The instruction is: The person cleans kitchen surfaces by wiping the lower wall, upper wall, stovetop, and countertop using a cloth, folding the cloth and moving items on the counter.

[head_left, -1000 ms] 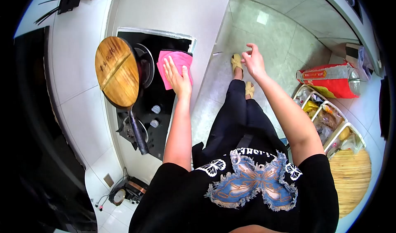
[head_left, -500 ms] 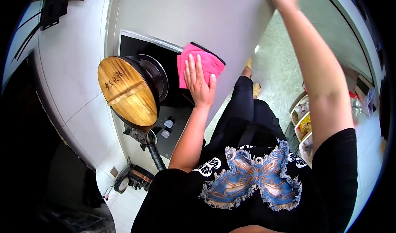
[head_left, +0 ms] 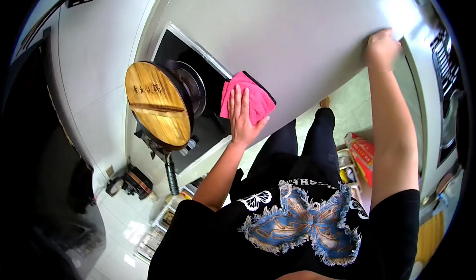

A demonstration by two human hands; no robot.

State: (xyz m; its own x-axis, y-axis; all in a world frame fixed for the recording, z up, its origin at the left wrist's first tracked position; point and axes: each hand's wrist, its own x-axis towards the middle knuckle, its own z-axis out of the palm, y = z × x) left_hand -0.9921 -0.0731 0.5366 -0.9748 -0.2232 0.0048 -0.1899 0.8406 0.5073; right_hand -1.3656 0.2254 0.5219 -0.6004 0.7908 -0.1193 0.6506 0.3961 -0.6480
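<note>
My left hand lies flat on a folded pink cloth with a dark edge, fingers stretched out and close together. The cloth rests on the grey countertop, overlapping the right side of a black cooktop. At the far right, my right hand is at the countertop's edge with its fingers curled; it is partly blurred, and anything inside it is hidden. Left of the cloth, a wok with a wooden lid leans tilted on the cooktop, its dark handle pointing towards me.
A burner ring and a knob show beside the wok. White wall tiles run along the left. On the floor are a dark appliance, a rack and a red bag beside a bin of packages.
The view has turned and my legs have shifted. My right hand has come lower in the view, to the right part of the counter edge. My left hand stays flat on the cloth.
</note>
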